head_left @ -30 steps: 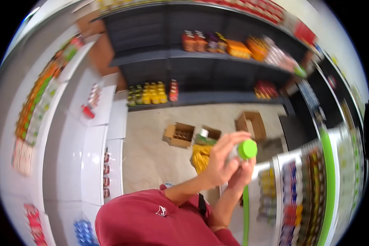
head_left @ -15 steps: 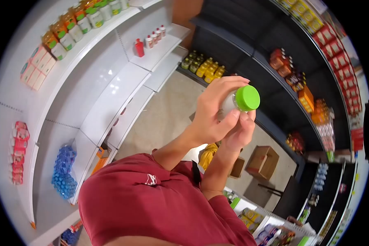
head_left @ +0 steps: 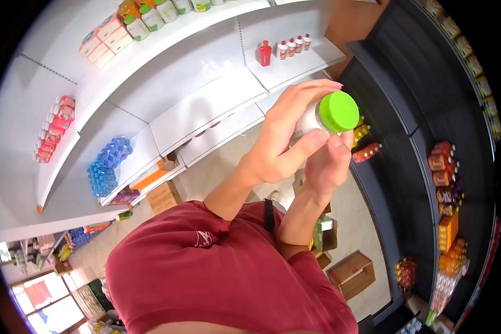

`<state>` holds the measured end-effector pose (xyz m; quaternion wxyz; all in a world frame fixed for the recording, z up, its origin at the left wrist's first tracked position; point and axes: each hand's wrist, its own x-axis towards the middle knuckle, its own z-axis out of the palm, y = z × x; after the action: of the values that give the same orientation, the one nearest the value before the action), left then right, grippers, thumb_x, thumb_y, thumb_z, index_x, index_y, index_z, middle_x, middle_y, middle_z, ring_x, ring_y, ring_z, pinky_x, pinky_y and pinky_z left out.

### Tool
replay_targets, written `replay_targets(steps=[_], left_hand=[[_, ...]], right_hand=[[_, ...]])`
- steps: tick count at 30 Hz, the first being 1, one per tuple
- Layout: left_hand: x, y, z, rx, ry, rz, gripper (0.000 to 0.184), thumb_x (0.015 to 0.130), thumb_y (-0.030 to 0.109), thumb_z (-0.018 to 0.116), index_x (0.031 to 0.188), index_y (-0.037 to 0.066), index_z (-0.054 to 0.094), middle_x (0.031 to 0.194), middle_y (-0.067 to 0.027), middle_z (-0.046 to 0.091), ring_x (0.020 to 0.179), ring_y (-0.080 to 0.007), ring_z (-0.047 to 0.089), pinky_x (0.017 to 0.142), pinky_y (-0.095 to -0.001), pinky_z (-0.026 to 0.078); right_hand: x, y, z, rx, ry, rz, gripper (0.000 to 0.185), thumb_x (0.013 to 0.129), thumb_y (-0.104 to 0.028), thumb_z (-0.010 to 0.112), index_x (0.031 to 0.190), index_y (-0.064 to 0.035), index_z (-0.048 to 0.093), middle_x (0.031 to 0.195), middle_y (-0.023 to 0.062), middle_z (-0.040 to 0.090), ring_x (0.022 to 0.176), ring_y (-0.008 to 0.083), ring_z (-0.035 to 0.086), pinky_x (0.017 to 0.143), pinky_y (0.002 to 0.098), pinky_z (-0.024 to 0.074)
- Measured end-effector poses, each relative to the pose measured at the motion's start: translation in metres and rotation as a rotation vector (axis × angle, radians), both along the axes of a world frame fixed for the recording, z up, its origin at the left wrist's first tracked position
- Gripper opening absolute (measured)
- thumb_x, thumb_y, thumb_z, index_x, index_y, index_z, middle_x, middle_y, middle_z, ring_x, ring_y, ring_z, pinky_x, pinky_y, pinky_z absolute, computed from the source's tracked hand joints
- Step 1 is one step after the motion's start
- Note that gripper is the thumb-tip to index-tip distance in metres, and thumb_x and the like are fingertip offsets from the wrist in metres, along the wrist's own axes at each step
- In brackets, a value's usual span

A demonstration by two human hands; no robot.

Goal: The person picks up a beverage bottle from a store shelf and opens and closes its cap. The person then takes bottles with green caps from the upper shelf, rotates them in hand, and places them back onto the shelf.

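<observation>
A white jar with a bright green lid is held up in front of me, lid tilted toward the camera. My left hand wraps round the jar from the left, its thumb at the near side and fingers over the top. From below and to the right, my right hand presses its thumb near the lid's lower edge; its other fingers are mostly hidden behind the jar. Both hands are closed on it.
Similar green-lidded jars stand on the upper white shelf beside pink-and-white boxes. A red bottle and several white ones are further right. Dark shelving curves along the right. An open cardboard box sits on the floor.
My view has swung left, so the shelves shift rightward and a bright window appears at lower left. Both hands keep hold of the jar, which sits slightly higher in view.
</observation>
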<state>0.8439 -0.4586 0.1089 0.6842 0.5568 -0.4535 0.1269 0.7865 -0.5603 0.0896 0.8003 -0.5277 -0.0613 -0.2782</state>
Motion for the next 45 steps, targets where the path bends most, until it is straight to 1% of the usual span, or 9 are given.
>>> replay_targets(steps=[4,16,19,26,29,33,36,41,45], left_hand=[[0.018,-0.009,0.002,0.019,-0.041,0.127,0.05,0.091,0.022,0.063,0.133,-0.005,0.057,0.137,-0.0217,0.06,0.125,-0.0366,0.057,0.108,-0.0424,0.042],[0.115,0.075,-0.031,-0.099,0.318,0.529,0.059,0.101,0.04,0.047,0.136,-0.006,0.055,0.136,-0.0164,0.062,0.122,-0.0239,0.058,0.106,-0.0356,0.042],[0.15,0.115,-0.044,-0.138,0.288,0.545,0.048,0.098,0.023,0.051,0.135,-0.008,0.055,0.129,-0.0184,0.063,0.121,-0.0247,0.057,0.105,-0.037,0.043],[0.275,0.191,-0.069,-0.169,0.118,0.686,0.044,0.1,0.029,0.054,0.127,-0.005,0.061,0.124,-0.0227,0.064,0.113,-0.0375,0.061,0.1,-0.0422,0.046],[0.306,0.207,-0.08,-0.111,0.118,0.595,0.049,0.1,0.031,0.053,0.13,-0.008,0.058,0.127,-0.0202,0.062,0.112,-0.0306,0.062,0.099,-0.0377,0.047],[0.332,0.215,-0.071,-0.109,0.112,0.517,0.05,0.102,0.035,0.052,0.131,-0.006,0.058,0.127,-0.0195,0.062,0.115,-0.0323,0.059,0.101,-0.0386,0.045],[0.349,0.218,-0.054,0.003,0.045,0.542,0.043,0.102,0.024,0.052,0.134,-0.003,0.057,0.131,-0.0214,0.061,0.123,-0.0397,0.055,0.106,-0.0434,0.042],[0.381,0.217,-0.056,0.077,0.181,0.488,0.045,0.104,0.014,0.045,0.146,-0.001,0.049,0.146,-0.02,0.053,0.134,-0.0365,0.049,0.113,-0.0407,0.037],[0.394,0.213,-0.058,0.068,0.317,0.411,0.053,0.103,0.007,0.044,0.155,0.0,0.039,0.152,-0.0189,0.049,0.141,-0.0327,0.046,0.117,-0.0392,0.034]], right_hand=[[0.031,-0.011,0.01,0.039,-0.032,0.115,0.066,0.082,-0.043,0.063,0.129,0.0015,0.052,0.113,0.0078,0.056,0.106,0.0169,0.053,0.094,0.031,0.0406],[0.179,0.086,-0.016,-0.101,0.048,0.436,0.046,0.093,-0.025,0.057,0.129,0.0019,0.052,0.117,0.0085,0.058,0.108,0.016,0.053,0.096,0.0325,0.0432],[0.212,0.127,-0.03,-0.097,0.084,0.447,0.044,0.093,-0.022,0.055,0.129,0.0021,0.052,0.118,0.01,0.058,0.112,0.0166,0.051,0.101,0.0325,0.0403],[0.331,0.211,-0.049,-0.103,0.084,0.333,0.042,0.093,-0.024,0.053,0.126,0.0016,0.053,0.112,0.0075,0.058,0.105,0.0157,0.052,0.095,0.0299,0.041],[0.353,0.224,-0.057,-0.1,0.085,0.257,0.042,0.092,-0.027,0.051,0.125,-0.0001,0.053,0.107,0.0055,0.057,0.099,0.014,0.052,0.088,0.0284,0.0414],[0.377,0.234,-0.05,-0.054,0.101,0.188,0.041,0.091,-0.025,0.051,0.125,-0.0005,0.053,0.106,0.005,0.056,0.098,0.0132,0.051,0.087,0.0286,0.0417],[0.397,0.233,-0.044,-0.042,0.075,0.149,0.042,0.091,-0.025,0.05,0.125,-0.0002,0.053,0.108,0.0063,0.057,0.101,0.014,0.052,0.089,0.0289,0.0417],[0.441,0.222,-0.044,-0.283,0.075,-0.016,0.043,0.092,-0.022,0.053,0.128,0.0016,0.051,0.119,0.0112,0.058,0.108,0.019,0.053,0.097,0.0324,0.0415],[0.462,0.22,-0.05,-0.221,0.096,0.032,0.045,0.094,-0.022,0.055,0.131,0.0029,0.049,0.123,0.0132,0.056,0.113,0.0212,0.052,0.102,0.0339,0.0405]])
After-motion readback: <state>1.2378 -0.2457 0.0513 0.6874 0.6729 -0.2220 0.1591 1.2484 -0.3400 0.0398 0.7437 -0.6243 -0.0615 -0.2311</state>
